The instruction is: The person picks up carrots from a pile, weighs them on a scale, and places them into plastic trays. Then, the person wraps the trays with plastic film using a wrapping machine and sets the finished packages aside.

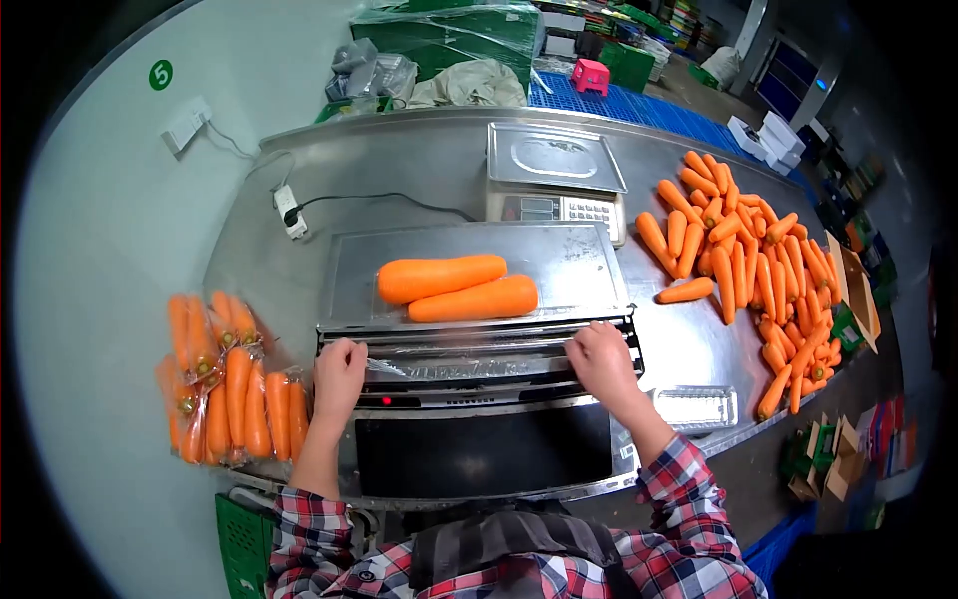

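Clear plastic film (469, 367) stretches between my two hands across the front of a metal film-wrapping machine (349, 285). My left hand (340, 371) is closed at the film's left end. At its right end my right hand (601, 355) is closed too, with the knuckles up. Just beyond the film, two large carrots (473, 299) lie side by side on the machine's flat metal top. Under the film runs a dark front bar with a red light (387, 400), and nearer me is a black plate (484, 451).
Bagged carrots (239, 399) lie left of the machine. A large pile of loose carrots (758, 260) covers the table's right side. A weighing scale (555, 180) stands behind the machine. Clear trays (696, 407) sit at right; a power strip (290, 212) lies at left.
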A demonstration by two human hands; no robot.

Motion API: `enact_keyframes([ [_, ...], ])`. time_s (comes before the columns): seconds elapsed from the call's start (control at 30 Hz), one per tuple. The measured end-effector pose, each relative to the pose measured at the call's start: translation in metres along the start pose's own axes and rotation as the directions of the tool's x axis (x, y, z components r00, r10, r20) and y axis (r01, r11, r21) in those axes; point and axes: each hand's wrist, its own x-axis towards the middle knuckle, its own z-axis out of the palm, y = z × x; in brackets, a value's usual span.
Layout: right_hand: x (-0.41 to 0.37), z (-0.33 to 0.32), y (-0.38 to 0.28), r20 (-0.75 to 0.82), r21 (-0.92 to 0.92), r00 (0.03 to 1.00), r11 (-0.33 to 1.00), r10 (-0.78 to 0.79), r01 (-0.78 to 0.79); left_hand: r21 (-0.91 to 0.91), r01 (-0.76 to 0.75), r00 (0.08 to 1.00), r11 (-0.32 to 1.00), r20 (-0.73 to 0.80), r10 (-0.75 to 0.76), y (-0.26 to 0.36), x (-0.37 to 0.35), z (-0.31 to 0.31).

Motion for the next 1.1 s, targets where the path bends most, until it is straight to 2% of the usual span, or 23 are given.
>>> enact_keyframes([
  [0.03,0.004,-0.011,0.000,0.151,0.165,0.967,0.959,0.205,-0.229,-0.271,0.172,0.985,0.947,0.080,-0.156,0.007,0.002,-0.007],
  [0.07,0.008,-0.023,0.003,0.345,0.445,0.885,0.776,0.313,-0.447,-0.505,0.338,0.941,0.794,0.195,-0.276,0.013,0.006,-0.014],
  [0.13,0.019,-0.047,0.009,0.488,0.731,0.854,0.449,0.182,-0.514,-0.827,0.505,0.859,0.246,0.453,-0.239,0.017,0.022,-0.033],
  [0.2,0.043,-0.060,0.009,0.397,0.910,0.907,0.066,0.145,-0.409,-0.877,0.473,0.865,-0.085,0.481,-0.146,0.038,0.042,-0.051],
  [0.23,0.059,-0.062,0.007,0.271,0.960,0.949,-0.119,0.162,-0.254,-0.909,0.405,0.905,-0.102,0.414,-0.094,0.045,0.057,-0.056],
  [0.27,0.079,-0.063,0.010,0.174,0.907,0.984,-0.392,0.021,-0.152,-0.933,0.338,0.937,-0.123,0.345,-0.043,0.052,0.073,-0.059],
  [0.33,0.116,-0.058,-0.007,0.058,0.973,0.939,-0.229,0.339,0.023,-0.990,0.137,0.954,0.020,0.126,-0.271,0.092,0.103,-0.055],
  [0.4,0.150,-0.027,0.001,-0.119,0.954,0.960,0.296,0.254,0.040,-0.985,0.040,0.999,0.167,0.044,0.021,0.054,0.144,-0.024],
  [0.43,0.155,-0.002,0.017,-0.064,0.827,0.973,0.557,0.221,-0.072,-0.954,0.053,0.999,0.294,0.049,-0.019,0.028,0.152,0.003],
  [0.47,0.153,0.032,0.038,-0.007,0.561,0.967,0.802,0.254,-0.207,-0.908,0.067,0.997,0.414,0.048,-0.055,0.010,0.155,0.024],
  [0.5,0.148,0.042,0.032,0.149,0.168,0.983,0.977,0.108,-0.133,-0.697,0.085,0.993,0.712,0.120,-0.001,0.006,0.147,0.031],
  [0.53,0.134,0.073,0.041,-0.065,0.172,0.965,0.950,-0.254,0.262,-0.395,0.064,0.978,0.917,0.207,0.021,0.001,0.137,0.041],
  [0.57,0.131,0.069,0.038,-0.114,0.100,0.948,0.946,-0.296,0.308,-0.467,0.083,0.980,0.880,0.200,0.014,-0.003,0.131,0.053],
  [0.6,0.125,0.064,0.037,-0.153,0.028,0.929,0.938,-0.336,0.344,-0.317,-0.076,0.979,0.945,0.155,0.130,-0.010,0.134,0.053],
  [0.7,0.124,0.037,0.021,0.253,0.085,0.967,0.996,-0.010,-0.012,0.091,-0.487,0.872,0.869,0.100,0.479,-0.021,0.137,0.040],
  [0.73,0.126,0.026,0.013,0.347,0.207,0.929,0.955,0.129,-0.210,0.154,-0.410,0.906,0.899,0.186,0.381,-0.009,0.137,0.032],
  [0.8,0.129,0.010,0.002,0.564,0.366,0.761,0.729,0.321,-0.579,0.300,-0.257,0.934,0.919,0.319,0.158,0.013,0.134,0.019],
  [0.83,0.127,0.010,0.008,0.609,0.357,0.719,0.694,0.335,-0.626,0.260,-0.223,0.945,0.940,0.293,0.143,0.011,0.133,0.018],
  [0.9,0.117,0.008,0.018,0.603,0.371,0.764,0.767,0.230,-0.523,0.176,-0.157,0.963,0.972,0.247,0.111,0.006,0.129,0.018],
  [0.93,0.116,0.007,0.020,0.594,0.380,0.785,0.799,0.175,-0.466,0.060,-0.009,0.957,0.998,0.291,-0.009,0.012,0.128,0.014],
  [1.0,0.112,0.009,0.015,0.552,0.365,0.799,0.794,0.236,-0.487,-0.146,0.298,0.884,0.943,0.416,-0.215,0.026,0.123,0.004],
  [1.07,0.106,0.017,0.008,0.517,0.374,0.798,0.758,0.309,-0.535,-0.095,0.362,0.848,0.927,0.446,-0.286,0.019,0.121,0.006],
  [1.1,0.101,0.027,0.011,0.430,0.429,0.855,0.767,0.291,-0.477,-0.070,0.394,0.828,0.916,0.459,-0.321,0.016,0.119,0.007],
])
